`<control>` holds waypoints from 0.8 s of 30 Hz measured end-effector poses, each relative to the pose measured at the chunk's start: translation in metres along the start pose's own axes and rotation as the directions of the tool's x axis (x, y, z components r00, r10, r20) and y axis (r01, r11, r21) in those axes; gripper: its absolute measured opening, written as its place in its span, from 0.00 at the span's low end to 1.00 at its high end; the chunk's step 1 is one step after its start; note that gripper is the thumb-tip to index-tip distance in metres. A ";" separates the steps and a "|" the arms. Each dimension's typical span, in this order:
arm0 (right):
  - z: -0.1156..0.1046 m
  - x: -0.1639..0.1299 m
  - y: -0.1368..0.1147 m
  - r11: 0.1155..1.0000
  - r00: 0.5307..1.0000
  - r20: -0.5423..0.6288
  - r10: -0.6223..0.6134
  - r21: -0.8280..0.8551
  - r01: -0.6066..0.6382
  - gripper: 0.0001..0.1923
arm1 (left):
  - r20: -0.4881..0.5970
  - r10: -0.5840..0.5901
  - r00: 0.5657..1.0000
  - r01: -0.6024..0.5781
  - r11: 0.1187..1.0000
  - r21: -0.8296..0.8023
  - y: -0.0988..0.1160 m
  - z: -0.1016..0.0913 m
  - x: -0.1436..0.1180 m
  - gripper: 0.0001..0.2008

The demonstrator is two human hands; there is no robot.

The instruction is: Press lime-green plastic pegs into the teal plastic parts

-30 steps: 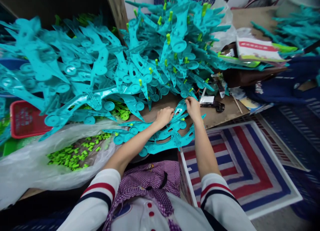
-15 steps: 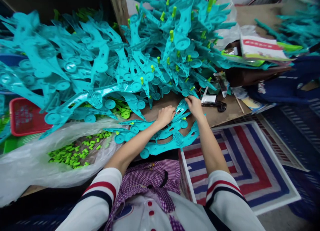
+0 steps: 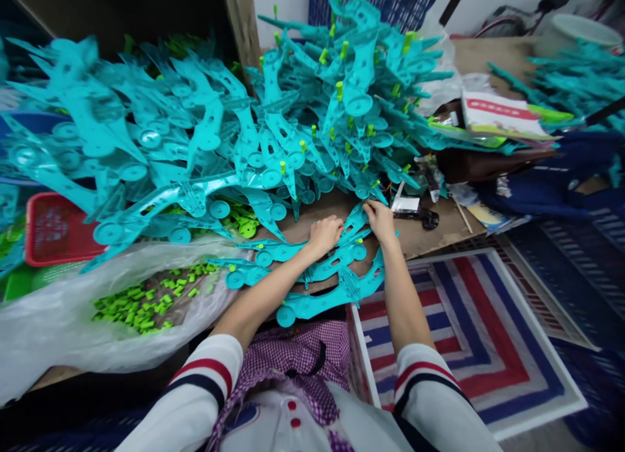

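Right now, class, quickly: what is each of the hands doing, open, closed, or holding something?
Left hand: curled, pressing on the teal plastic part; a full grasp cannot be told.
Right hand: fingers pinched at the same part's upper end.

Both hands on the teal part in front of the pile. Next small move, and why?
Probably press down with the right hand: its fingertips pinch at the far tip of the teal part, while the left hand lies on it beside them. Whether a green peg is between the fingers is hidden.
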State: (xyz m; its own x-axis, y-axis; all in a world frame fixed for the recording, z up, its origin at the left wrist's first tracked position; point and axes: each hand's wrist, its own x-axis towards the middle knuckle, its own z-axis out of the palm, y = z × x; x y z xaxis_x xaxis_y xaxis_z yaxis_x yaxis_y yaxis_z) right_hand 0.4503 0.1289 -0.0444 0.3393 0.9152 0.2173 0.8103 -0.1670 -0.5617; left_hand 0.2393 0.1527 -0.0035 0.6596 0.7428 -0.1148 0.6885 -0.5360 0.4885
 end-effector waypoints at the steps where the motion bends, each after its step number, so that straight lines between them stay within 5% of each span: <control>1: 0.000 0.000 0.000 1.000 1.000 0.002 -0.005 -0.004 0.005 0.19 | -0.004 -0.002 1.000 0.002 1.000 -0.002 0.000 0.001 -0.001 0.13; 6: 0.002 0.005 -0.005 0.997 1.000 0.017 -0.025 -0.073 0.026 0.17 | -0.002 -0.007 1.000 0.007 1.000 -0.026 -0.003 0.000 0.006 0.13; 10: 0.000 0.011 -0.009 0.998 0.998 0.029 0.048 -0.035 -0.047 0.16 | -0.020 0.085 0.996 -0.086 0.992 -0.088 -0.004 -0.023 0.007 0.15; 13: -0.003 0.011 -0.012 0.996 0.996 0.026 0.084 -0.019 -0.084 0.15 | -0.084 0.170 0.982 -0.176 0.981 -0.075 0.003 -0.044 -0.027 0.18; 15: -0.004 0.009 -0.016 0.994 0.995 0.014 0.103 -0.037 -0.103 0.14 | 0.037 0.252 0.967 -0.251 0.967 -0.030 0.008 -0.050 -0.065 0.18; 19: -0.001 0.006 -0.027 0.987 0.991 -0.002 0.137 -0.082 -0.137 0.14 | 0.347 0.122 0.930 -0.171 0.978 0.116 0.005 -0.032 -0.126 0.22; 24: -0.028 0.001 -0.048 0.982 0.988 0.040 0.151 -0.121 -0.145 0.14 | 0.296 0.056 0.954 -0.085 0.993 0.086 -0.018 -0.007 -0.127 0.23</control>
State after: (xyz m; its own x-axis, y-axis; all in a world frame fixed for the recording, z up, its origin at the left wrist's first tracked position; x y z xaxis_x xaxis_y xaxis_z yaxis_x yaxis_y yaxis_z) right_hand 0.4254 0.1279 0.0046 0.4383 0.8935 0.0981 0.8045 -0.3413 -0.4861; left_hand 0.1411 0.0712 0.0081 0.7566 0.5598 -0.3379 0.6535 -0.6293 0.4206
